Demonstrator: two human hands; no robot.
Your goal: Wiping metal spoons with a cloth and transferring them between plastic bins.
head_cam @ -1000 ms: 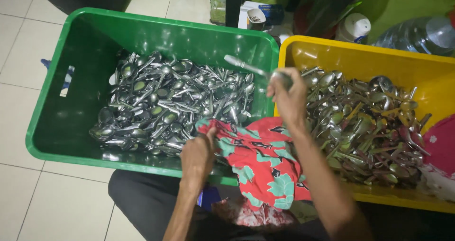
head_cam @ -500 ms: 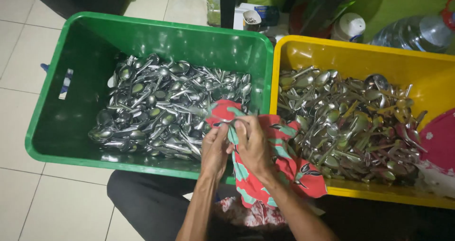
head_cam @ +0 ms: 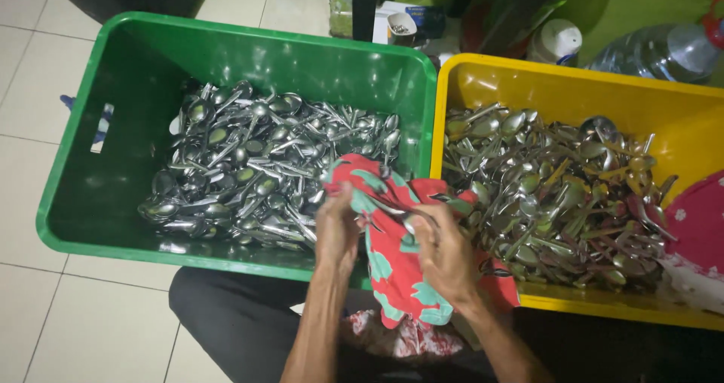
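Gripping a red and teal patterned cloth (head_cam: 392,266), both hands sit just in front of the seam where the two crates meet; the left hand (head_cam: 337,228) is clenched on its upper left fold, the right hand (head_cam: 445,251) is closed over its middle, seemingly with a spoon bundled inside, though the cloth hides that. The cloth drapes from the hands down toward the person's lap, its long axis running near to far, and the right hand is the nearer one. Left of the cloth, the green crate (head_cam: 75,157) holds a heap of steel spoons (head_cam: 256,168). Right of the cloth, the yellow crate (head_cam: 679,104) holds a second pile of spoons (head_cam: 558,194), jumbled at all angles
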